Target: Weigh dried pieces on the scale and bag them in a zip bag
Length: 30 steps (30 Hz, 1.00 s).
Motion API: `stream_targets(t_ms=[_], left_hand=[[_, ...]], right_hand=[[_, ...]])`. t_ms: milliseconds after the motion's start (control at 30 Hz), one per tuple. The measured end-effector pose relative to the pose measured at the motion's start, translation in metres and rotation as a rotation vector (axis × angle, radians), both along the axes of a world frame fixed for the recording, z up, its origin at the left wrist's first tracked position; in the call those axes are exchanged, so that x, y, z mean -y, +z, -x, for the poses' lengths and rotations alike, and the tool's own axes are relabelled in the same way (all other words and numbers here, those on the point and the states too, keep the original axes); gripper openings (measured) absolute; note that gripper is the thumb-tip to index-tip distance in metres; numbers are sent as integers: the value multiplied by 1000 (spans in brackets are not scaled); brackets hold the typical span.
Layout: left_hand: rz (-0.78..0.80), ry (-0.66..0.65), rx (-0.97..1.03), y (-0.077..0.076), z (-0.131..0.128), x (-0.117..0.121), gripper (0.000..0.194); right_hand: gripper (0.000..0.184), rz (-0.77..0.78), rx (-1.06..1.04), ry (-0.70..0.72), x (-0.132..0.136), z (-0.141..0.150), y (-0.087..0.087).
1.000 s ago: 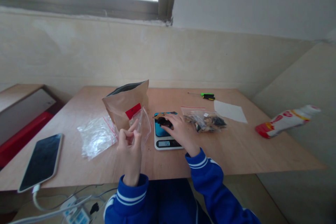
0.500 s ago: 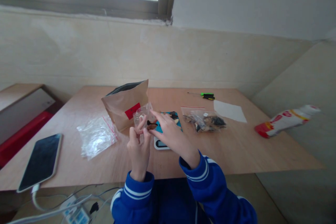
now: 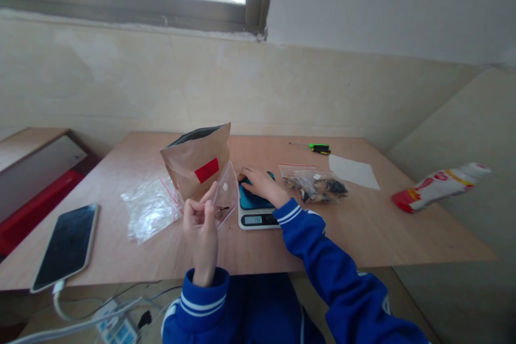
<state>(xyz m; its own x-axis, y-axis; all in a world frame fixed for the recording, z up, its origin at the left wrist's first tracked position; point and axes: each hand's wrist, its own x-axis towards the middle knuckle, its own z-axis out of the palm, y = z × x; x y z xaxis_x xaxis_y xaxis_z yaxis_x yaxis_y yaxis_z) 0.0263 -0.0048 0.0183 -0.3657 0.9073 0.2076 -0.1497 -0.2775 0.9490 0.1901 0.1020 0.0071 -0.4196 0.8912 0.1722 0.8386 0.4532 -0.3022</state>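
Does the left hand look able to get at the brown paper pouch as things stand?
Probably yes: the left hand is just in front of the brown paper pouch, with only the small clear bag it holds likely to hinder a grasp.

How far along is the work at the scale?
Looks done: the filled zip bags right of the scale. In hand: the left hand holds a clear bag with a few dark bits low inside; the right hand is over the scale's blue top, its grip unclear. Probably left: filling and closing that bag. The flat clear bags look unused; whether they're needed, can't tell.
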Motion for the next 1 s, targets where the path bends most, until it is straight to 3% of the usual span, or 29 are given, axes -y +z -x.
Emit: stream_targets(t_ms=[100, 200, 333, 433, 500, 600, 700, 767, 867, 1000], left_hand=[[12, 29, -49, 0, 4, 1, 31], [24, 26, -29, -1, 7, 0, 33], [24, 24, -3, -5, 8, -2, 32], [17, 0, -15, -7, 7, -4, 28], [18, -6, -22, -7, 6, -6, 28], [35, 10, -37, -9, 7, -8, 28], [53, 28, -37, -10, 10, -9, 28], [84, 30, -25, -11, 11, -9, 29], [104, 28, -8, -12, 12, -9, 28], [85, 8, -3, -13, 11, -9, 27]], right_hand=[[16, -8, 4, -15, -2, 6, 5], [14, -53, -61, -79, 2, 4, 14], [27, -94, -681, -242, 20, 3, 33], [36, 39, -976, -99, 39, 13, 52], [40, 102, -920, 25, 50, 20, 62], [41, 56, -803, 25, 54, 18, 63], [33, -23, -746, -67, 44, -2, 43], [30, -50, -565, -103, 36, -19, 25], [34, -27, -240, -31, 31, -38, -1], [24, -51, -73, 19, 34, -41, -16]])
